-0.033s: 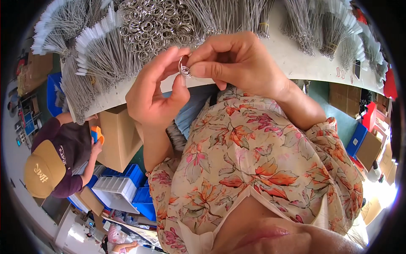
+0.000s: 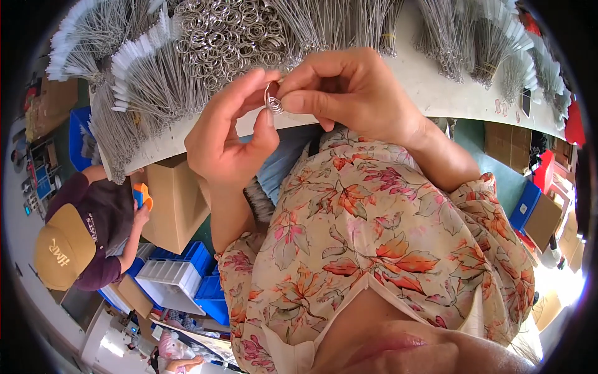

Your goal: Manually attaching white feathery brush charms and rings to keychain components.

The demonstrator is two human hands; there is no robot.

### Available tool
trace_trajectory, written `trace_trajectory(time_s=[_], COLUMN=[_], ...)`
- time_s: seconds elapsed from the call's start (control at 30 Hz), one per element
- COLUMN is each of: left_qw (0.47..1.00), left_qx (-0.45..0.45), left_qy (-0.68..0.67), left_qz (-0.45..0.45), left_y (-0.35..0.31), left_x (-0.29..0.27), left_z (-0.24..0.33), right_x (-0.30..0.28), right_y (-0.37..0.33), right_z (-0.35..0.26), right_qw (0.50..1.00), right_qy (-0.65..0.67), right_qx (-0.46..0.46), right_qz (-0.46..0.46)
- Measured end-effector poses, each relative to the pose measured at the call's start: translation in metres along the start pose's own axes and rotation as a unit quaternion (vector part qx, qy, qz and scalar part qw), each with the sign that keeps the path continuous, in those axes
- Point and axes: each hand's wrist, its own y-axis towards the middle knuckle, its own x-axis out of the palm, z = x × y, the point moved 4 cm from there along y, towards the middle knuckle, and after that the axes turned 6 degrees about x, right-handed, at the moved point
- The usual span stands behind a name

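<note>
Step in hand (my read): working coiled ring, held up by table edge. L hand: thumb + index bowed wide, tips at ring; R hand: thumb + index nearly closed, pinching its side. Next move prob. calls for steady L hold, fine R fingertip ctrl. Around: ring pile beyond hands, brushes to L, wires to R; carton lower L. In way: fingertips hide part of ring, exact contact unclear

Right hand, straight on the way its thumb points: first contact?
Likely the small metal rings right at the right hand's thumb tip, apparently touching it; beyond them, the left hand. Exact depth is unclear from this view.
</note>
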Motion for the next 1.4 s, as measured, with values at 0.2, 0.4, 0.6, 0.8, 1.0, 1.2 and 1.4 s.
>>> trace_trajectory(time_s=[0.2,0.4,0.6,0.8,1.0,1.2,1.4], left_qw=[0.972,0.773,0.751,0.733,0.718,0.776,0.832], left_qx=[-0.149,-0.274,-0.245,-0.265,-0.229,-0.148,0.037], left_qy=[0.176,0.567,0.611,0.622,0.657,0.61,0.52], left_qz=[-0.044,-0.078,-0.055,-0.073,-0.025,0.063,0.188], left_y=[0.027,0.044,0.04,0.046,0.043,0.054,0.056], left_x=[-0.029,-0.138,-0.144,-0.136,-0.134,-0.13,-0.256], left_z=[-0.044,-0.13,-0.146,-0.144,-0.139,-0.116,-0.105], right_x=[-0.016,-0.027,-0.075,-0.109,-0.11,-0.113,-0.175], right_y=[0.001,-0.005,0.084,0.153,0.151,0.113,0.021], right_z=[0.036,0.071,0.002,0.015,0.015,-0.018,-0.064], right_qw=[0.839,0.743,0.793,0.751,0.773,0.847,0.909], right_qy=[-0.429,-0.516,-0.495,-0.62,-0.58,-0.431,-0.161], right_qx=[-0.29,-0.41,-0.244,-0.006,-0.012,-0.121,-0.206], right_qz=[0.165,0.118,0.257,0.228,0.257,0.289,0.324])
